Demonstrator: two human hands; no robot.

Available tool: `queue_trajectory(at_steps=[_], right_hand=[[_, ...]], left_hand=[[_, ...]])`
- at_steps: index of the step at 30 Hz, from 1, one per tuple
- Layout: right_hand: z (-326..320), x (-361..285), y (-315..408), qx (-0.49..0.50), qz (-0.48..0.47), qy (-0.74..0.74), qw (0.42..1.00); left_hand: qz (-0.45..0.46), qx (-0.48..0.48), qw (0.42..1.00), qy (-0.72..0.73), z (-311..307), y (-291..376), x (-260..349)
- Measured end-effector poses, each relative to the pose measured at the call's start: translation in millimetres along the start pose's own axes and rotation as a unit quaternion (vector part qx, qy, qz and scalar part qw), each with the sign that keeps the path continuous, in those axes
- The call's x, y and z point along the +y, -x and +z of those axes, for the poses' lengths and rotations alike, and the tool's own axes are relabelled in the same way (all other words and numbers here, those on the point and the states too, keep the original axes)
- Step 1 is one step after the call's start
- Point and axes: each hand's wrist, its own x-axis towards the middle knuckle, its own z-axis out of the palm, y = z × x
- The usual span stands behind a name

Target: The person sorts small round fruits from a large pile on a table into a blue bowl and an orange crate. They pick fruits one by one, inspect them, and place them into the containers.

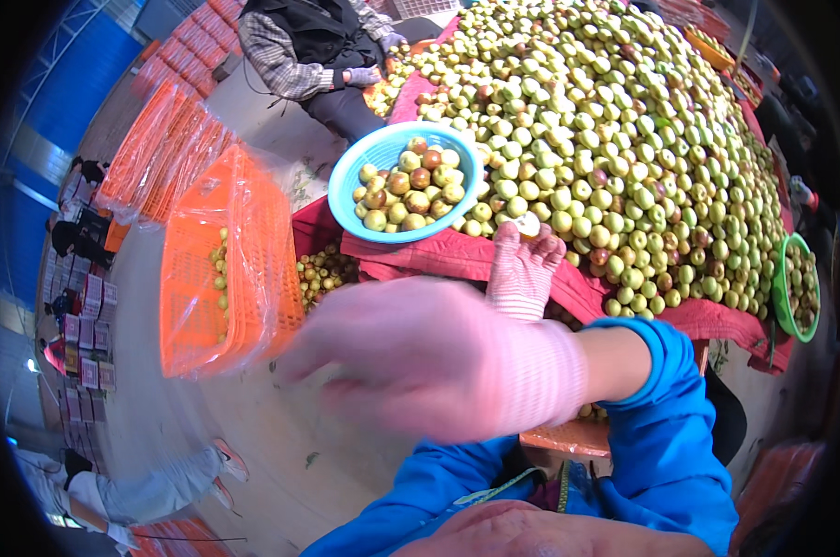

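Observation:
My right hand [434,358], in a pink knit glove, is blurred and stretches leftward across my front, above the floor. Whether anything is in its fingers cannot be made out. Behind it, my left hand [523,275] in a striped glove reaches to the near edge of a big pile of green and brown jujubes [587,153]. Between its fingertips is a pale, whitish fruit [528,224]; its wrist is hidden by my right hand. A light blue plastic basket [337,188], partly filled with jujubes, rests tilted on the pile's edge, left of my left hand.
Red cloth [434,254] edges the pile. Orange plastic crates [266,257] wrapped in clear film stand left, one with jujubes inside. A co-worker [308,63] with gloved hands sits beyond the blue basket. A green basket [782,296] is at right. Another person's legs [162,484] show lower left.

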Motion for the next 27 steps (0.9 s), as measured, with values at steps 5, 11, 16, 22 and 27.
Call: queue_trajectory(at_steps=[5, 11, 16, 22, 27], right_hand=[[28.4, -28.1, -34.0, -0.234, -0.005, 0.163, 0.958], [28.1, -41.9, -12.8, -0.151, -0.066, 0.173, 0.971], [30.7, -38.5, -6.6, -0.109, -0.082, 0.210, 0.968], [17.2, -39.5, -5.9, -0.138, -0.105, 0.243, 0.954], [5.4, -44.3, 2.7, -0.109, -0.112, 0.267, 0.951]], left_hand=[[-0.008, 0.015, 1.000, -0.020, 7.3, -1.3, -11.1], [-0.008, 0.025, 0.999, -0.028, 10.9, -3.4, -16.3], [-0.012, 0.015, 0.999, -0.030, 0.2, -7.5, -16.1], [-0.013, 0.016, 0.999, -0.036, -2.9, -7.7, -16.4], [-0.015, 0.020, 0.999, -0.039, -2.2, -6.2, -16.5]])
